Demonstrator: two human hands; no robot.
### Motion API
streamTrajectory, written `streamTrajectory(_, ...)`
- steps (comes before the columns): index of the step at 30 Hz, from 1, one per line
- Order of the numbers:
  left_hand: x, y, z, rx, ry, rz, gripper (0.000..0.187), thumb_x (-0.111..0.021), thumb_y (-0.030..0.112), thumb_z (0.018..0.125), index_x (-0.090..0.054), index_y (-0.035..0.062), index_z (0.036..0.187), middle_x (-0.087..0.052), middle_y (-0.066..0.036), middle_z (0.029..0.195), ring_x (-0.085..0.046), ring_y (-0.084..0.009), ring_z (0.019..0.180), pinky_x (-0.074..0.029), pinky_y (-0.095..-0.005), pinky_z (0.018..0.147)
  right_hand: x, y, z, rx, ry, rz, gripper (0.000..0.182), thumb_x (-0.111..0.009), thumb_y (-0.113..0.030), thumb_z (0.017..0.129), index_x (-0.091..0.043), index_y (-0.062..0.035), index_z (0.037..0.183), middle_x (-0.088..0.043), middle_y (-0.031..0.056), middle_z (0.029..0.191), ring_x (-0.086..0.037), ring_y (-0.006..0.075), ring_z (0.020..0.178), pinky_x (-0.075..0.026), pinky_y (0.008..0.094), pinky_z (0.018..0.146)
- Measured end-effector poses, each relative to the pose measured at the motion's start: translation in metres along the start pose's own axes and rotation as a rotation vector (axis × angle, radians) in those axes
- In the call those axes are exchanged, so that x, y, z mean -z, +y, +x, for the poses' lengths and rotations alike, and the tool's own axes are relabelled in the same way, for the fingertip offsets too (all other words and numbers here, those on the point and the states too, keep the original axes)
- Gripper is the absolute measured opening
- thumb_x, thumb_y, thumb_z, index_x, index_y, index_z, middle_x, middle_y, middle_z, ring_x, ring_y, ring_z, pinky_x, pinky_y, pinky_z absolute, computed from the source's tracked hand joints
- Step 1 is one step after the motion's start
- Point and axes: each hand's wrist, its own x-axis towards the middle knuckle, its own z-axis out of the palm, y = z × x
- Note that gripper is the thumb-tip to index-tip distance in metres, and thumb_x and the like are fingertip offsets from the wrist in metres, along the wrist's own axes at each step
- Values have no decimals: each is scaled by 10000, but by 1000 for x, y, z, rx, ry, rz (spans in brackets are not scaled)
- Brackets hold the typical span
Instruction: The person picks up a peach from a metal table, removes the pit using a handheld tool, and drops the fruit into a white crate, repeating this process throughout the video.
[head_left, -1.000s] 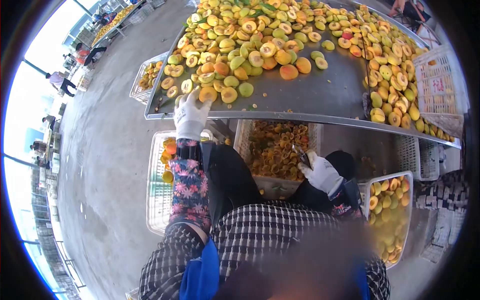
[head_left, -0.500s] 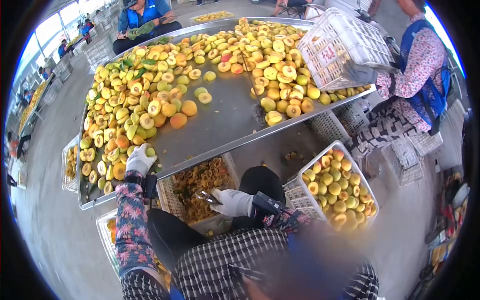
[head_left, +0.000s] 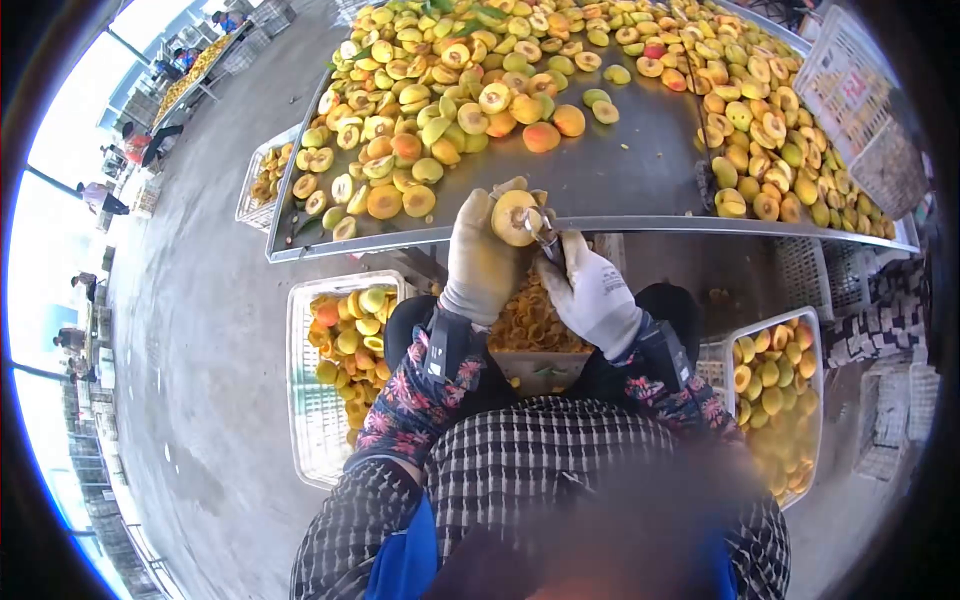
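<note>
My left hand (head_left: 474, 262), in a pale work glove, holds a halved peach (head_left: 511, 219) with its cut face turned up. In my right hand (head_left: 600, 302), also gloved, is a small metal coring tool (head_left: 546, 232); its tip touches the right edge of the fruit, and the exact shape of its head is partly hidden. Both hands meet at the near edge of the metal table (head_left: 620, 185), over a crate (head_left: 540, 364) of brownish peel or scraps between my knees. Heaps of halved peaches (head_left: 430, 110) lie on the table beyond.
A white crate (head_left: 300, 410) of peach pieces stands at my left, another crate (head_left: 816, 400) of peaches at my right. A tilted white crate (head_left: 850, 85) rests at the table's right end. A smaller crate (head_left: 250, 205) sits beyond the table's left end.
My left hand has picked up a peach half from the pile and brought it to the table's near edge. My right hand has raised the tool to it. The view has shifted.
</note>
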Motion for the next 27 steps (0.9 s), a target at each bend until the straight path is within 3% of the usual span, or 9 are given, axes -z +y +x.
streamTrajectory(1,-3,-5,0,-44,47,90,524,-419,500,977,-508,44,1219,-586,-177,1119,-571,-317,1008,-464,-451,931,-3,0,1,35,38,-33,347,-570,-207,920,-463,13,1166,-628,241,824,-607,440,754,-459,490,627)
streamTrajectory(4,-7,-17,-2,-151,125,238,520,-395,522,984,-490,60,1204,-588,-157,1071,-576,-284,983,-477,-419,909,-5,-8,-1,-140,-50,-51,279,-549,-106,927,-455,5,1165,-615,277,905,-581,481,859,-464,485,659)
streamTrajectory(11,-6,-26,-8,-204,232,342,451,-440,446,996,-497,21,1137,-605,-155,997,-610,-273,865,-523,-369,802,-12,2,-14,-216,-197,-79,289,-564,-111,903,-441,17,1131,-614,270,824,-602,450,777,-463,493,645)
streamTrajectory(13,-4,-21,-7,-80,275,322,445,-447,434,995,-520,8,1100,-617,-156,965,-618,-274,844,-527,-370,792,-1,0,-13,-191,-288,-234,282,-561,-125,906,-439,12,1121,-613,265,806,-603,444,752,-469,484,636)
streamTrajectory(17,-2,-15,-9,10,229,314,418,-477,410,988,-570,4,1014,-637,-140,897,-631,-257,828,-532,-368,779,-2,10,-18,-135,-268,-87,305,-570,-179,900,-455,24,1096,-620,251,759,-617,432,717,-485,473,623)
streamTrajectory(21,-13,-33,-3,-151,328,323,369,-504,396,978,-589,40,934,-626,-97,829,-616,-216,785,-523,-343,736,-8,25,-21,-213,-305,-123,315,-586,-270,899,-516,24,986,-624,269,749,-623,442,714,-496,494,627)
streamTrajectory(24,-6,-27,-9,-109,333,296,339,-534,389,966,-580,66,875,-600,-66,782,-593,-195,738,-504,-319,691,6,17,-12,-130,-410,-137,413,-524,-230,903,-437,19,1221,-633,278,870,-624,441,824,-494,493,716)
streamTrajectory(25,-2,-25,-4,-109,353,306,336,-537,386,965,-575,65,873,-593,-68,778,-593,-202,740,-504,-324,696,2,15,-12,-221,-433,-142,477,-520,-220,898,-384,11,1292,-634,276,910,-626,431,836,-494,485,725)
streamTrajectory(27,4,-21,0,-92,378,340,331,-541,381,963,-567,64,871,-581,-74,770,-591,-218,742,-505,-341,700,-1,9,-11,-312,-431,-12,519,-551,-207,876,-368,49,1288,-631,293,929,-616,442,895,-495,469,766)
